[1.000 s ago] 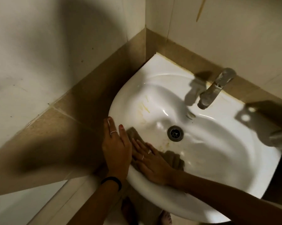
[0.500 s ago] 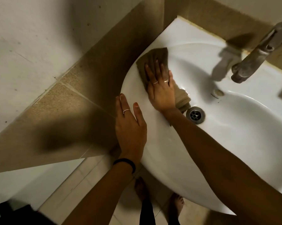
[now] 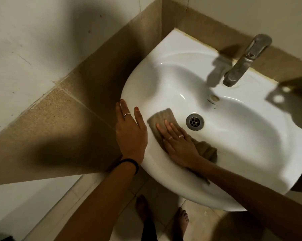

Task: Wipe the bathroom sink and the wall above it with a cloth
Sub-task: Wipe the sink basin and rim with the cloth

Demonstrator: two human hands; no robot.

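A white corner sink (image 3: 242, 140) fills the right of the view, with a round metal drain (image 3: 194, 121) at its centre. A brown cloth (image 3: 162, 117) lies inside the bowl on its left slope, left of the drain. My right hand (image 3: 178, 143) presses flat on the cloth with straight fingers. My left hand (image 3: 130, 131) rests open on the sink's left rim, fingers pointing up the rim. The beige tiled wall (image 3: 77, 119) and the paler wall above it (image 3: 42, 40) stand to the left of the sink.
A metal tap (image 3: 244, 61) stands at the sink's back rim, pointing into the bowl. A small overflow hole (image 3: 213, 97) sits below it. My bare feet (image 3: 164, 218) stand on the tiled floor under the sink. A dark shadow falls across the left wall.
My right hand has slid the cloth from the upper left rim down into the bowl beside the drain. My left hand has stayed on the left rim.
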